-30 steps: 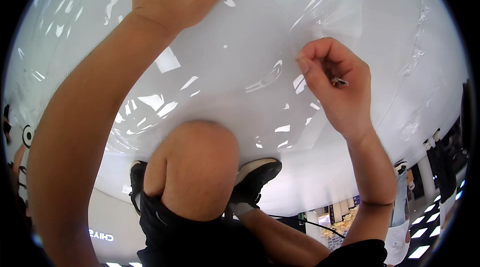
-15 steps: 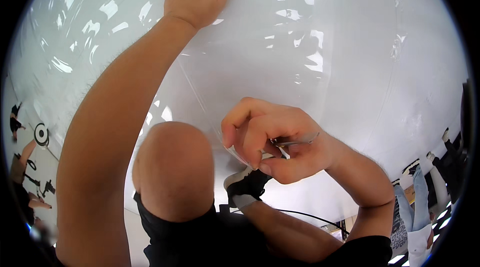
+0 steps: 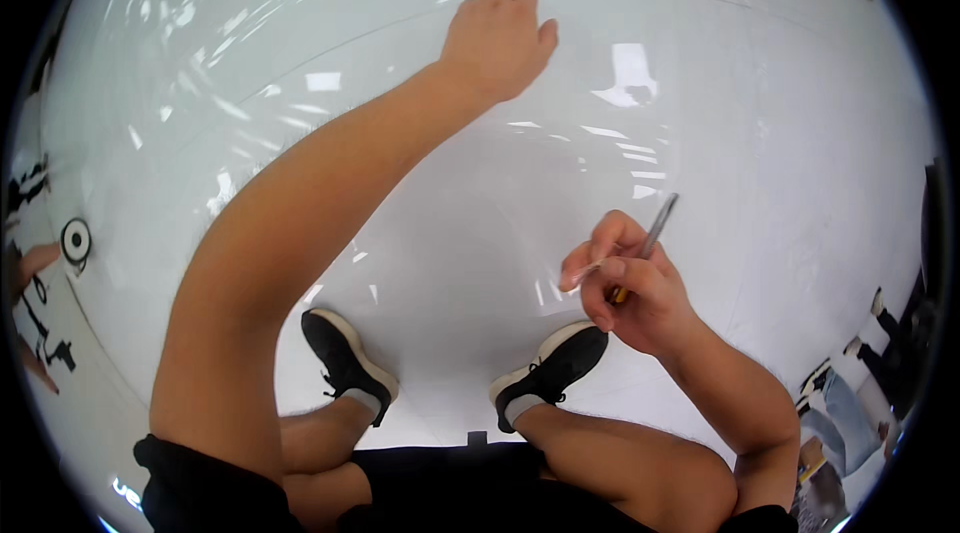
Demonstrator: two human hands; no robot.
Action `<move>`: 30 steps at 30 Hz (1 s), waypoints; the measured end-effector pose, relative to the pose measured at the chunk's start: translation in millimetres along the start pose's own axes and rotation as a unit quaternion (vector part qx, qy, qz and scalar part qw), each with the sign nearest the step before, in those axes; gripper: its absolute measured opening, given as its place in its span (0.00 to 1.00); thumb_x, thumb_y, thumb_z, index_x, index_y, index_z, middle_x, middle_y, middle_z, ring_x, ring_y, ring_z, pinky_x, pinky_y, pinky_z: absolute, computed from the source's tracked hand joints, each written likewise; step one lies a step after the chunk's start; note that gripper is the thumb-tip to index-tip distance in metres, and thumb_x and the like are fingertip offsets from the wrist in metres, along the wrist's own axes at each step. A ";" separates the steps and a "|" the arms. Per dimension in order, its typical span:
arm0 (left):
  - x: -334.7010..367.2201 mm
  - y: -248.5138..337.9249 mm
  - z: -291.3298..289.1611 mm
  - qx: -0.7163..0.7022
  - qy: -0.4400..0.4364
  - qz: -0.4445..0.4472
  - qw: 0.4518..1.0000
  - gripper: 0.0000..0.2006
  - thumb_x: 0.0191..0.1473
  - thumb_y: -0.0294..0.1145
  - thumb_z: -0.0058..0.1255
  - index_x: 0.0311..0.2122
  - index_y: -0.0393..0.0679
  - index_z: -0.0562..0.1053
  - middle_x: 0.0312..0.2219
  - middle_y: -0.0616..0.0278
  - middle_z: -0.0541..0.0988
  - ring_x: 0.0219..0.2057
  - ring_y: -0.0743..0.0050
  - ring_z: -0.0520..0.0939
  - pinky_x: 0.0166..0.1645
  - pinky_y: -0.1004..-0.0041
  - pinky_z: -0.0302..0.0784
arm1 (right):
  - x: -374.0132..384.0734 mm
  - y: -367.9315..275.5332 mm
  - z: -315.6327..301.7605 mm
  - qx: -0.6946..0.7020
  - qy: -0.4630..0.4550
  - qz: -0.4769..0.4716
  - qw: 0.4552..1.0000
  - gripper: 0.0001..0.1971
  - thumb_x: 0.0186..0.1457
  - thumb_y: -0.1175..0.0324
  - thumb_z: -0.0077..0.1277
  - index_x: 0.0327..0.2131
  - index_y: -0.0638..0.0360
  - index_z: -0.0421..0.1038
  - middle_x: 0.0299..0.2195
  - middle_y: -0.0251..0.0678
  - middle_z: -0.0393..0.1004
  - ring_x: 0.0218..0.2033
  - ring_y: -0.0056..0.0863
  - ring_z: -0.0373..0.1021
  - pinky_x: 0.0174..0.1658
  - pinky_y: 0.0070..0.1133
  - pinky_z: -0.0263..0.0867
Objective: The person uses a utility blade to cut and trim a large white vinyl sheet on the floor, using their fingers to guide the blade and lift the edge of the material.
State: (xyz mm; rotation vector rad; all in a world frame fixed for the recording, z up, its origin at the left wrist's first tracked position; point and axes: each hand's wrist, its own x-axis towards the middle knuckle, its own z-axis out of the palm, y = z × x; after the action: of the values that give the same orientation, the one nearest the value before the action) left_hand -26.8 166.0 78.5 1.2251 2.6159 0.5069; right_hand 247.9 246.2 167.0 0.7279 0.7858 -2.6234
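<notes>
On glossy white sheet (image 3: 700, 93), your left hand (image 3: 497, 38) presses flat w/ nothing in it; right hand (image 3: 630, 288) grips thin tool (image 3: 655, 230), which could slip & scratch.

A glossy white floor (image 3: 760, 133) spreads out on every side of the right hand (image 3: 630, 298) and its grip on the pen (image 3: 657, 225), with faint curved seam lines (image 3: 300, 63) running across it well up and to the left of the grip. Bright rectangular reflections of overhead lights (image 3: 630, 68) lie above the grip, and smaller streaks are scattered far to its upper left. Far left of the grip, at the rim, sits a round black-and-white ring mark (image 3: 75, 238) among black markings, while low to the right of the grip other people's legs and shoes (image 3: 840, 413) stand on the same floor.
</notes>
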 end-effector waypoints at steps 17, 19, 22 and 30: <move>-289.6 -95.1 -99.4 -0.664 -0.149 -0.250 0.689 0.17 0.73 0.38 0.37 0.48 0.41 0.77 0.22 0.66 0.78 0.26 0.77 0.77 0.36 0.71 0.74 | 127.4 59.3 156.4 -0.489 0.243 0.055 0.836 0.20 0.69 0.58 0.48 0.51 0.68 0.70 0.40 0.42 0.81 0.16 0.15 0.66 0.18 0.14 0.54; -291.8 -86.0 -113.2 -0.614 -0.175 -0.165 0.751 0.15 0.73 0.37 0.37 0.49 0.44 0.77 0.22 0.64 0.78 0.27 0.72 0.78 0.37 0.69 0.74 | 156.9 64.2 144.9 -0.437 0.260 0.130 0.851 0.27 0.69 0.51 0.48 0.52 0.70 0.70 0.39 0.42 0.81 0.15 0.16 0.63 0.19 0.14 0.54; -303.9 -74.5 -113.6 -0.511 -0.204 -0.060 0.833 0.12 0.68 0.32 0.42 0.50 0.47 0.77 0.28 0.61 0.81 0.32 0.61 0.81 0.41 0.62 0.77 | 180.3 80.7 134.7 -0.399 0.180 0.188 0.879 0.29 0.69 0.46 0.47 0.51 0.69 0.72 0.35 0.40 0.80 0.16 0.16 0.60 0.21 0.16 0.54; -386.2 -147.4 -71.1 -0.475 -0.344 0.057 0.808 0.19 0.59 0.22 0.51 0.56 0.41 0.76 0.46 0.54 0.78 0.51 0.53 0.78 0.55 0.60 0.77 | 161.3 111.4 98.0 -0.779 0.082 0.093 0.614 0.12 0.65 0.71 0.47 0.50 0.63 0.69 0.37 0.43 0.77 0.38 0.39 0.75 0.45 0.31 0.70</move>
State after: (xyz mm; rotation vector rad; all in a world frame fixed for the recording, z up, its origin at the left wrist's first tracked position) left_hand 91.0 -235.8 102.4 0.9272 1.3464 0.9916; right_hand 124.4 77.2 102.0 0.3536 2.2488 -0.8087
